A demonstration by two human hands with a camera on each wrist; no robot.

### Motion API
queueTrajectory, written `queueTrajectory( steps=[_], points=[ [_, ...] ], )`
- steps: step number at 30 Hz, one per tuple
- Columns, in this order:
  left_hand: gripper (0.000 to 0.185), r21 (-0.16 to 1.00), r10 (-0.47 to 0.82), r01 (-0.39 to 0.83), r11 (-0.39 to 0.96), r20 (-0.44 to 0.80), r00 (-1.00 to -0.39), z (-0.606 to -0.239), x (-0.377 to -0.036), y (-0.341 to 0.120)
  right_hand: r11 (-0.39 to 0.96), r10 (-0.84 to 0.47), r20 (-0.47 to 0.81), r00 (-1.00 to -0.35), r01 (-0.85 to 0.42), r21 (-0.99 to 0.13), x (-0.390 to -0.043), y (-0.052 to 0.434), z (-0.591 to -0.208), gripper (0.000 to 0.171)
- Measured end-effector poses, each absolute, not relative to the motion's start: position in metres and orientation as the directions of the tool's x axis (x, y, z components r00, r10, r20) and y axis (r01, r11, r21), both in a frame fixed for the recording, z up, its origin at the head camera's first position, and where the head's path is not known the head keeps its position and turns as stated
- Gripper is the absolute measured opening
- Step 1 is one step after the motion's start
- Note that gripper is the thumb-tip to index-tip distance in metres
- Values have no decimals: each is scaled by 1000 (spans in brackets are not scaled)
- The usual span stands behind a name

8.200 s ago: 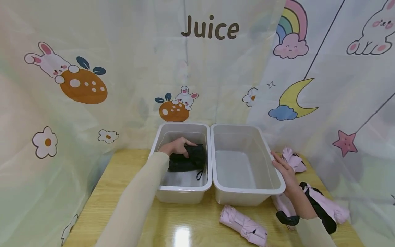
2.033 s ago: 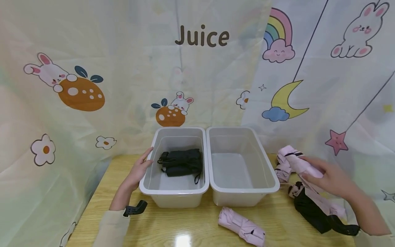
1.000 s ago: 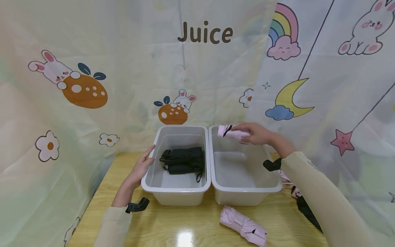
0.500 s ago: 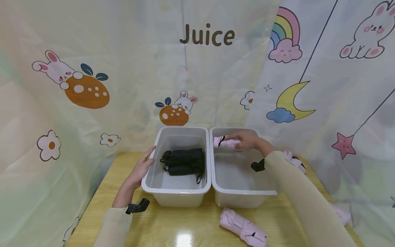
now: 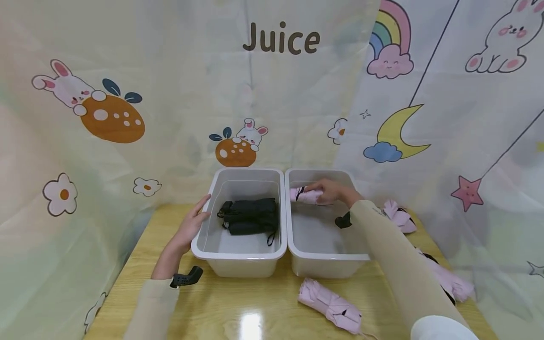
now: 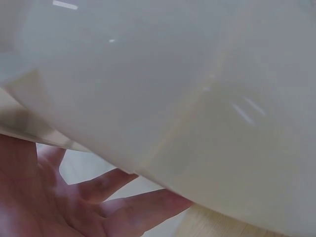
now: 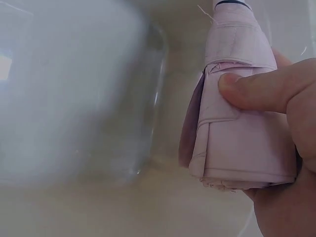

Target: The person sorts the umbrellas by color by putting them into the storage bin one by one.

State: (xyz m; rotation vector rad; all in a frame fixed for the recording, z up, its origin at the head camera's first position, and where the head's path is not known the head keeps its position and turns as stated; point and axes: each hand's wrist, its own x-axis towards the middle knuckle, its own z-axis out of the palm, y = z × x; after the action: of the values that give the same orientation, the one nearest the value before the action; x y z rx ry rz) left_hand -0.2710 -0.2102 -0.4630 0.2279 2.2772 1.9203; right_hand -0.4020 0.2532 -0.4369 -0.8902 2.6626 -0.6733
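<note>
My right hand (image 5: 329, 191) is inside the right grey bin (image 5: 329, 257), gripping a pink folded umbrella (image 5: 307, 195) near its far wall. In the right wrist view the thumb presses on the rolled pink fabric (image 7: 232, 143), with the other fingers mostly hidden behind it. My left hand (image 5: 191, 226) rests against the left side of the left grey bin (image 5: 240, 257). Its extended fingers (image 6: 143, 210) touch the bin's outer wall in the left wrist view. Black folded umbrellas (image 5: 250, 215) lie together in the left bin.
Another pink folded umbrella (image 5: 330, 306) lies on the wooden table (image 5: 212, 307) before the right bin. More pink bundles (image 5: 399, 217) sit right of that bin, partly behind my right sleeve (image 5: 395, 264). A printed curtain (image 5: 178, 94) hangs behind the bins.
My left hand has moved from the black umbrellas to the left bin's side. My right hand left the right bin's rim, picked a pink umbrella from the right pile and lowered it into the right bin.
</note>
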Motion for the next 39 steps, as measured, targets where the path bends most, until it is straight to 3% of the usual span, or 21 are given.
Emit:
queueTrajectory(
  steps=[9, 31, 39],
  points=[
    [56, 988, 214, 21, 154, -12, -977, -462, -271, -206, 770, -525, -175, -833, -377, -514, -401, 255, -449, 53],
    [56, 995, 211, -1, 98, -21, -977, -464, -269, -208, 789, -510, -226, -830, -347, -506, -406, 246, -486, 55],
    [55, 995, 201, -18, 96, -37, -979, -466, -270, -208, 793, -486, -187, -854, -341, -505, -410, 244, -493, 43]
  ],
)
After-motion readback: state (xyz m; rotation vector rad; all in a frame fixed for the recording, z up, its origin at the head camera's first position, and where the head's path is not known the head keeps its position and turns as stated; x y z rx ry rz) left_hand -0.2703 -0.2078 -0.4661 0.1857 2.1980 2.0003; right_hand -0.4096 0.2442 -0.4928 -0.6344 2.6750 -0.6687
